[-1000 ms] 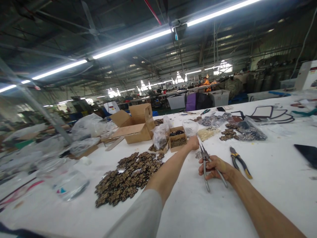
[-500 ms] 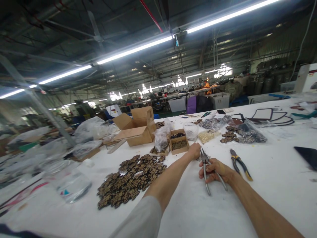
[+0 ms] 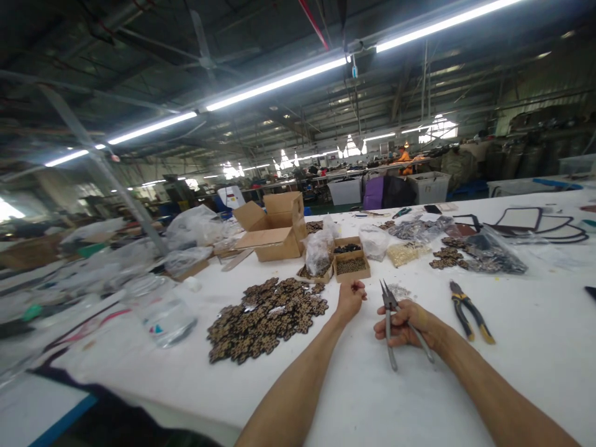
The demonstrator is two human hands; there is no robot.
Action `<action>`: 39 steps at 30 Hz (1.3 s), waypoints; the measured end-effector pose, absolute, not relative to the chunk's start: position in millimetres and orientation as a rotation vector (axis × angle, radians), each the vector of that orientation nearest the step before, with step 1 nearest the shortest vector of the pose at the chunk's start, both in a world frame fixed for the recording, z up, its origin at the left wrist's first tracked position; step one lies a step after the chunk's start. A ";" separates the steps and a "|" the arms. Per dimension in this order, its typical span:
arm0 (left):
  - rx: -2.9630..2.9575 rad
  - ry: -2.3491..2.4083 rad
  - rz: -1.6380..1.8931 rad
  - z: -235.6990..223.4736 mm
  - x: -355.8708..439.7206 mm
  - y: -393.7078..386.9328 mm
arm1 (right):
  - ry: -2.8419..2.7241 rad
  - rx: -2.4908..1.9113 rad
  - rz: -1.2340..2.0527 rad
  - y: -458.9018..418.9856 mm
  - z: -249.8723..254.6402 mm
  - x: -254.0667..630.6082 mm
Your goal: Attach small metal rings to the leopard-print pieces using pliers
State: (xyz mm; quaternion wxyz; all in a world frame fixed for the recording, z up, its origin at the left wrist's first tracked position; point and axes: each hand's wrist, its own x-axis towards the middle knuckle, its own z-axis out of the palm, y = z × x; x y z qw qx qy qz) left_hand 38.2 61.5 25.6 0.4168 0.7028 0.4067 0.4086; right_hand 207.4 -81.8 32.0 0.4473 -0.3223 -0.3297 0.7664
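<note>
My right hand [image 3: 412, 324] is closed round the handles of grey long-nose pliers [image 3: 390, 304], whose slim jaws point away from me and stand slightly apart. To its left, my left hand [image 3: 350, 299] has its fingers curled together just in front of a small cardboard box of brass-coloured bits [image 3: 351, 266]; anything pinched in them is too small to make out. A scatter of tiny silvery pieces [image 3: 399, 290] lies beyond the pliers. Left of my left hand spreads a pile of brown-and-black flower-shaped pieces [image 3: 265, 320].
Yellow-and-black pliers [image 3: 469, 313] lie on the white table [image 3: 372, 397] at right. Behind stand an open carton [image 3: 279, 242], a bag of cream-coloured bits [image 3: 407, 253] and a bag of dark pieces [image 3: 496, 251]. A clear plastic container [image 3: 170, 323] is at left.
My left hand has drawn back to the left, away from the pliers' tips and the silvery pieces. My right hand still holds the pliers. The view has swung left.
</note>
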 end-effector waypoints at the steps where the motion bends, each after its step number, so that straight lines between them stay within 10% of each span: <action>1: 1.717 1.009 1.048 24.9 35.1 61.8 | -0.813 -0.815 1.912 -82.0 32.1 201.0; 39: 1.717 0.838 1.119 20.5 19.4 65.6 | -0.855 -0.842 1.945 -88.4 43.8 168.6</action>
